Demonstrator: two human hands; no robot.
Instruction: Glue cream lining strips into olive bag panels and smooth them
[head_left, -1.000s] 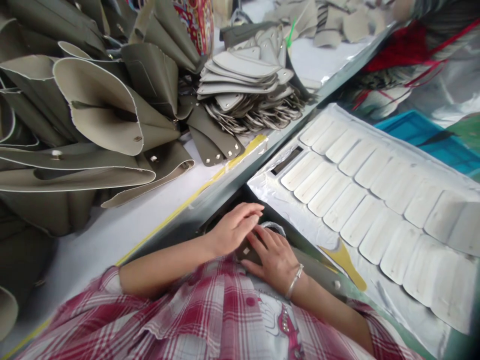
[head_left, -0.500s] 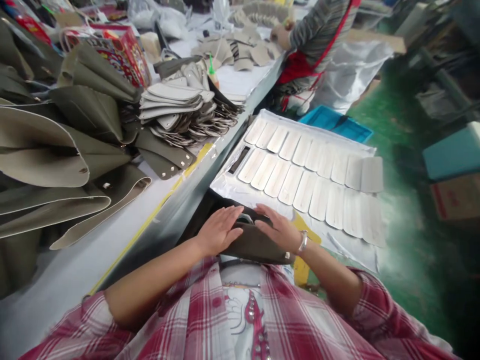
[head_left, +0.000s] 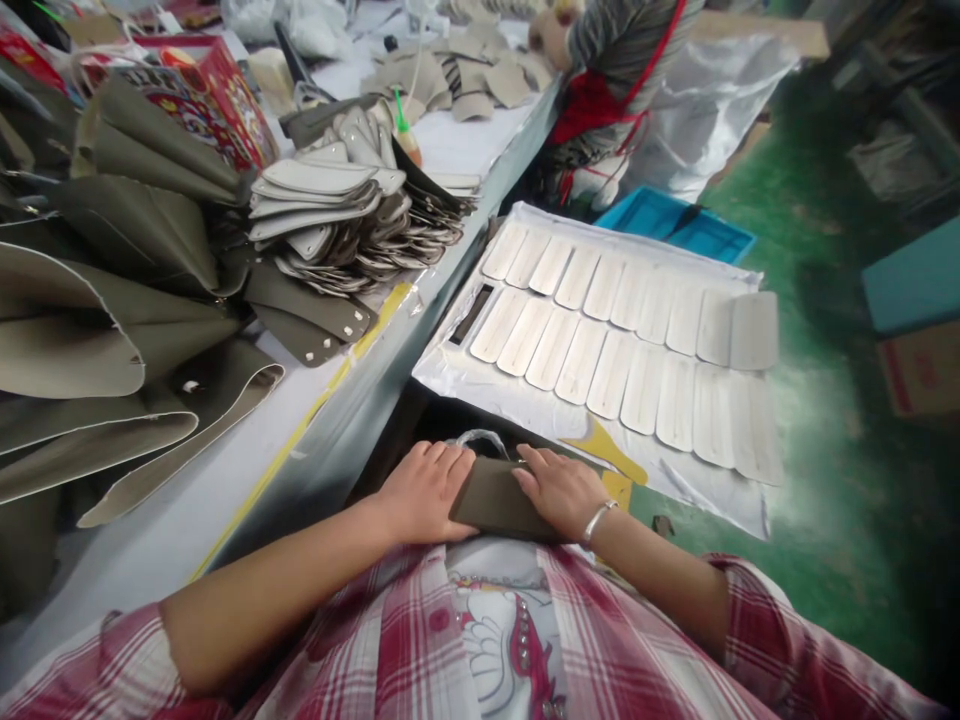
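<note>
A folded olive-brown leather-like piece (head_left: 496, 498) lies across my lap. My left hand (head_left: 429, 492) grips its left end, fingers over the far edge and thumb along the near edge. On its right end rests my right hand (head_left: 564, 492), with a silver bracelet at the wrist; its fingers bend over the far edge and its thumb presses on top. The undersides of both hands are hidden. Just beyond the piece shows a clear, curved plastic strip (head_left: 484, 438).
Pale rounded strips (head_left: 596, 370) lie in two rows on a white-covered board (head_left: 480, 385). A yellow scraper-like tool (head_left: 611, 452) sits at its front. The table (head_left: 300, 400) at left bears olive pieces (head_left: 172, 220) and stacked grey pieces (head_left: 322, 200). A co-worker (head_left: 607, 90) is beyond.
Both hands have come down onto the folded piece, now gripping its ends instead of being held flat over it. The piece lies flatter. The whole view has shifted slightly.
</note>
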